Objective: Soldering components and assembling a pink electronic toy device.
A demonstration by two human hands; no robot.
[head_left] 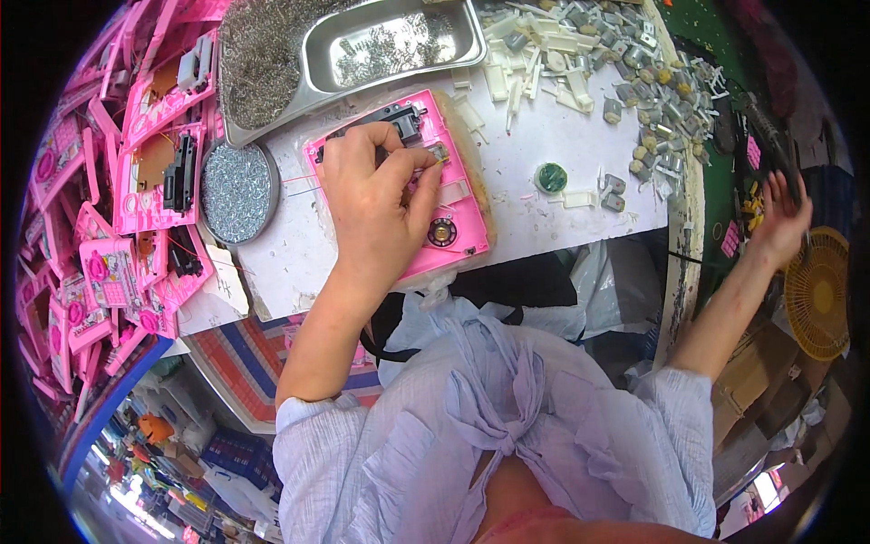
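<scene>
The pink rectangular plastic toy panel (449,204) is pinned on the white surface (544,154) beneath the left hand (376,195), fingers pinched on a small part. The right hand (781,222) is spread open, well apart. A round tin of screws (237,192) lies just beside.

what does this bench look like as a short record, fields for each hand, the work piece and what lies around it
left hand: rests on the pink toy panel, fingertips pinching a small part near its upper edge
right hand: fingers spread, off to the right past the table edge, near a yellow fan grille
panel: lies flat on the white table, round speaker set in it
around: steel tray, round tin of screws, stack of pink panels, grey and white small parts
</scene>
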